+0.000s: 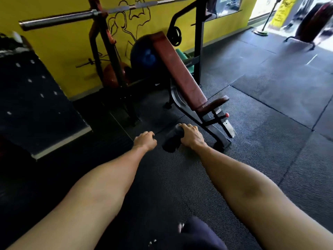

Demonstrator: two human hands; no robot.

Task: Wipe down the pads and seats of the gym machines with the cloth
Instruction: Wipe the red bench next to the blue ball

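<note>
1. Firstly, at the far left there is a tilted black padded board with small pale marks on its surface and a pale edge at its lower end.
2. Above it a steel barbell lies across a dark rack, in front of the yellow wall (the wall carries black line drawings of figures).
3. Behind the rack, close to the wall, sits a dark blue exercise ball.
4. The left hand is stretched forward over the black rubber floor. Its fingers are curled in and it holds nothing. It is just beside the cloth but apart from it.
5. The cloth is dark and bunched. It is in the grip of the right hand, whose fingers curl over its upper end, and the rest hangs down to the left of this hand. It is low, near the foot of the bench, and apart from both pads.
6. The incline bench has a long brown back pad, tilted up toward the wall, and a small brown seat at its lower end. Both sit on a black frame with a red knob just under the seat.
7. A black weight plate hangs behind the top of the back pad.
8. At the far right the floor reaches a bright opening, where everything is blurred.
</note>
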